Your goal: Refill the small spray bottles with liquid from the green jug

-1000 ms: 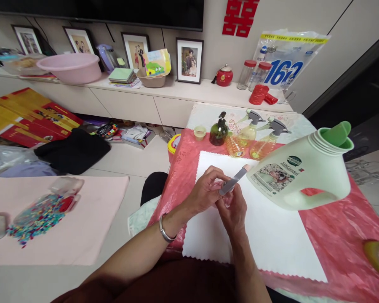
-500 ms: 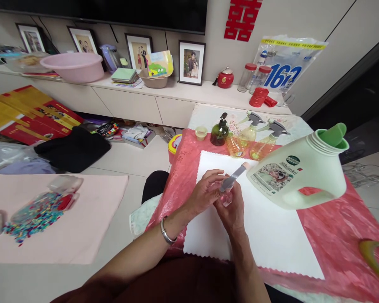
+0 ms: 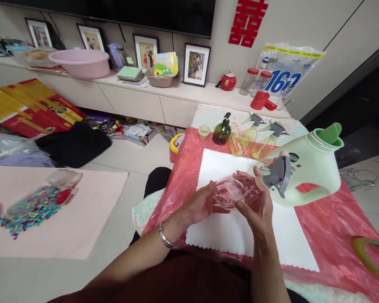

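A clear pink spray bottle (image 3: pixel 236 189) with a grey trigger head (image 3: pixel 278 174) lies sideways between my hands, nozzle end to the right. My left hand (image 3: pixel 200 205) holds its base, fingers curling underneath. Around the neck end is my right hand (image 3: pixel 260 212), its thumb on the near side and fingers partly hidden behind. Below them a white scalloped-edged sheet (image 3: pixel 214 231) covers part of the table. Just right of the trigger head stands a large pale green jug (image 3: pixel 316 176) with a green scoop (image 3: pixel 330 133) in its mouth.
Behind the sheet stand a small cup (image 3: pixel 204 131), a dark green pump bottle (image 3: pixel 221 134) and several yellowish spray bottles (image 3: pixel 262 146). A tape roll (image 3: pixel 363 252) lies at right on the red plastic cover (image 3: pixel 337 235). Colourful small pieces (image 3: pixel 34 210) spill over a pink board at left.
The spray bottle has turned from tilted on end to sideways, its trigger head now at the right. My right hand has shifted right towards its neck; my left stays at the base end.
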Motion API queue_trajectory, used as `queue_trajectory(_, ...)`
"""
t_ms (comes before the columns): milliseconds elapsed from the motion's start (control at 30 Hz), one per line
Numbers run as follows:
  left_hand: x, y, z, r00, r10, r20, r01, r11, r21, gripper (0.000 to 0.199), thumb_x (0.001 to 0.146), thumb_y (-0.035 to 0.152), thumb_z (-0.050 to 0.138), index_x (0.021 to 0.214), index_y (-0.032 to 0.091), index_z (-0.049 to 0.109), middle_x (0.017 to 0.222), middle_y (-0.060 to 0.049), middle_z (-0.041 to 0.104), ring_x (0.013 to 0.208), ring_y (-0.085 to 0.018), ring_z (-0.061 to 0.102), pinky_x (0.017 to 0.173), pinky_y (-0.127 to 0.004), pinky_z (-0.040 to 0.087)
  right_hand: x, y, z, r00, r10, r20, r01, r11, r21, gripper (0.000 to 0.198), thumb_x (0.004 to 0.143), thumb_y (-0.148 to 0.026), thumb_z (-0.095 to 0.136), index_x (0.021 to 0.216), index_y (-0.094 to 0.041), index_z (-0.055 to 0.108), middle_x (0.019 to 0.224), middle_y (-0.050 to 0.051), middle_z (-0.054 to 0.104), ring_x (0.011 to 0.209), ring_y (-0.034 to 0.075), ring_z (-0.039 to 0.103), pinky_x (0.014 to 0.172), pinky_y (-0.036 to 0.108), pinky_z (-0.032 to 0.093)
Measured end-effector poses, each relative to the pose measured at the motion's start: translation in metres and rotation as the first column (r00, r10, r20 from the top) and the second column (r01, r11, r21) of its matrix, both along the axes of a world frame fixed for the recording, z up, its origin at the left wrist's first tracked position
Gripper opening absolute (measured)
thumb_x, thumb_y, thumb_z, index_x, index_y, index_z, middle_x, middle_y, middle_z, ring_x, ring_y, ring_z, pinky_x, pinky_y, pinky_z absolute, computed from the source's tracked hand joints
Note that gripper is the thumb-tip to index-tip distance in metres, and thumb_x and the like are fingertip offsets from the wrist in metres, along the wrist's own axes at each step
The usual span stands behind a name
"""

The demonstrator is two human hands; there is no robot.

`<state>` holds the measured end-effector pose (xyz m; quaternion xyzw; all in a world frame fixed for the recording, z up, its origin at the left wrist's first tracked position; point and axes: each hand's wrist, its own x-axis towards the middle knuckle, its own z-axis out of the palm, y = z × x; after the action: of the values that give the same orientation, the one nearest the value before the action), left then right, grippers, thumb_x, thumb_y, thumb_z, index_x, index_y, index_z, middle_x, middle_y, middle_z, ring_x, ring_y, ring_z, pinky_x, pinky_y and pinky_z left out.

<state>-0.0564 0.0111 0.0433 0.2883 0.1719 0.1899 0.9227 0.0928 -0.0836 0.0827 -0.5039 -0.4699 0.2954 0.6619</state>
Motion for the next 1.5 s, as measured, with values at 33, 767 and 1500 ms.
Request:
queue_trajectory(33,0.001,-0.002,0.002,0.997,-0.066,0.052,0.068,0.997,-0.044,0.067,0.091,0.07,0.059,0.131,0.017,0.065,0.136,-0.018,0.067,0.118,-0.033,0.067,0.094,-0.049,0.056,0.001,-0.002,0.005,1.0,0.025,0.0,-0.025,1.0,0.011,0.093,0.087,-0.036,0.084,0.163,-0.024,0.03,0.147,0.015,0.043,0.132,0.031,0.05,0.108,0.044,0.051)
queue_trajectory(767,0.016,-0.045,0.001,0.961,-0.035,0.275,-0.071,0.928,0.365,0.09,0.077,0.052,0.086,0.152,0.037,0.038,0.166,-0.011,0.034,0.153,-0.038,0.035,0.122,-0.057,0.032,-0.032,-0.071,0.039,0.86,-0.503,0.082,0.51,0.845,-0.164,0.087,0.084,-0.056,0.085,0.149,-0.02,0.041,0.142,0.017,0.048,0.125,0.034,0.056,0.1,0.046,0.056)
queue_trajectory(1500,0.036,0.016,-0.075,0.829,0.518,0.21,0.285,-0.715,0.638,0.034,0.096,0.033,0.058,0.128,0.024,0.065,0.131,-0.006,0.073,0.125,-0.025,0.066,0.105,-0.038,0.049,0.316,-0.039,0.0,0.643,-0.702,0.307,0.735,0.678,0.01,0.131,0.06,-0.06,0.086,0.16,-0.006,0.022,0.147,0.021,0.039,0.135,0.033,0.044,0.119,0.047,0.038)
